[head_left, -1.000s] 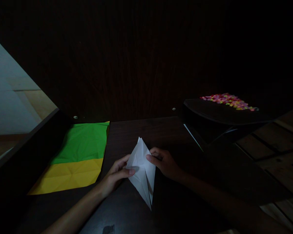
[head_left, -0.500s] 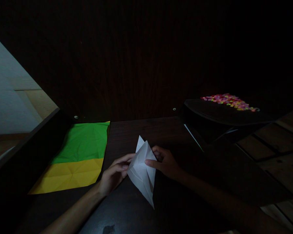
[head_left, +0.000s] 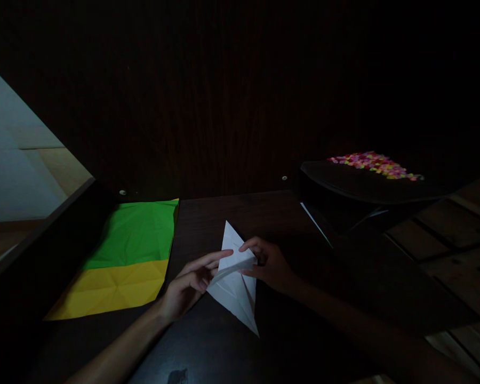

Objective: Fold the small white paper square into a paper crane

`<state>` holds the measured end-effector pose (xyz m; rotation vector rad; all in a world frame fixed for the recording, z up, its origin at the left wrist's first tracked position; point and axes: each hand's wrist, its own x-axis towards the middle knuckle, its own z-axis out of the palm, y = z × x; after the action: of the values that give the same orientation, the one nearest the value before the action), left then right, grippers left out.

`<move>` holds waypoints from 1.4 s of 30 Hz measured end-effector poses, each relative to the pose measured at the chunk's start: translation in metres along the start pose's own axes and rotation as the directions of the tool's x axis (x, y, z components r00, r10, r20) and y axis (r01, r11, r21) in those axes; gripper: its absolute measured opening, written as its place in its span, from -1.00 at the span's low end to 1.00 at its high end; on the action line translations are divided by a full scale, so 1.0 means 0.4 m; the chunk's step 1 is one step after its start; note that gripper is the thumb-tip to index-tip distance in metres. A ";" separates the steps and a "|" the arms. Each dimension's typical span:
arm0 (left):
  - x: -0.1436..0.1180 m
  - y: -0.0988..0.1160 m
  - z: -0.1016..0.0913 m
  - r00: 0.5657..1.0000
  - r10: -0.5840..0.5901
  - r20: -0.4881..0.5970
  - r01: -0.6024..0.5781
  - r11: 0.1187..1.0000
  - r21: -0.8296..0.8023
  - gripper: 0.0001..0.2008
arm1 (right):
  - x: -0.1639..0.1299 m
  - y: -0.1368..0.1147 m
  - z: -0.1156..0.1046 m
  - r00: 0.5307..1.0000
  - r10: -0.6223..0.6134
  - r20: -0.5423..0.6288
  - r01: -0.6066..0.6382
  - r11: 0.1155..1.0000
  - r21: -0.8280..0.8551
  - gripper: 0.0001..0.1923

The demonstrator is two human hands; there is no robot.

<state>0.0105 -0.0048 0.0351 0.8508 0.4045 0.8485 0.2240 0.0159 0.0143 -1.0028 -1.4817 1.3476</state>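
Observation:
A white sheet of folded paper (head_left: 232, 294) lies just over the dark tabletop, with one point toward the back and another toward me. Its middle flap stands partly raised between my hands. My left hand (head_left: 192, 277) grips the left corner, thumb below and index finger stretched across the upper part. On the other side, my right hand (head_left: 266, 264) pinches the raised flap near the right edge, its index fingertip on top. The fingers beneath the paper are partly hidden.
Left of my hands lie a green sheet (head_left: 138, 234) and a creased yellow sheet (head_left: 116, 290). A dark panel (head_left: 224, 106) rises behind the table (head_left: 208, 346). Small pink, red and yellow pieces (head_left: 378, 164) rest on a dark curved surface at the right.
The middle flap of the white paper, which stood up toward the back, is now bent down toward me. My right index finger has moved onto the top, and my left index finger reaches further across.

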 end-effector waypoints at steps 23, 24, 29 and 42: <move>0.002 -0.010 -0.009 0.992 -0.025 -0.122 0.039 0.993 0.115 -0.51 | 0.001 0.014 -0.005 0.996 0.019 0.084 -0.023 0.999 0.048 -0.33; 0.002 -0.011 -0.010 0.993 -0.031 -0.117 0.041 0.995 0.091 -0.50 | 0.001 0.014 -0.005 0.997 0.014 0.082 -0.018 0.999 0.046 -0.35; 0.005 -0.012 -0.012 0.995 -0.027 -0.099 0.029 0.999 0.020 -0.44 | 0.002 0.017 -0.003 0.997 0.022 0.071 -0.021 1.000 -0.014 -0.44; 0.005 -0.014 -0.017 0.994 -0.019 -0.111 0.032 0.993 0.117 -0.56 | 0.004 -0.002 0.004 1.000 0.018 0.015 -0.018 1.000 -0.002 -0.71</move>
<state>0.0104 -0.0021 0.0265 0.9091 0.5658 0.8565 0.2220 0.0169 0.0150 -1.0118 -1.4884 1.3696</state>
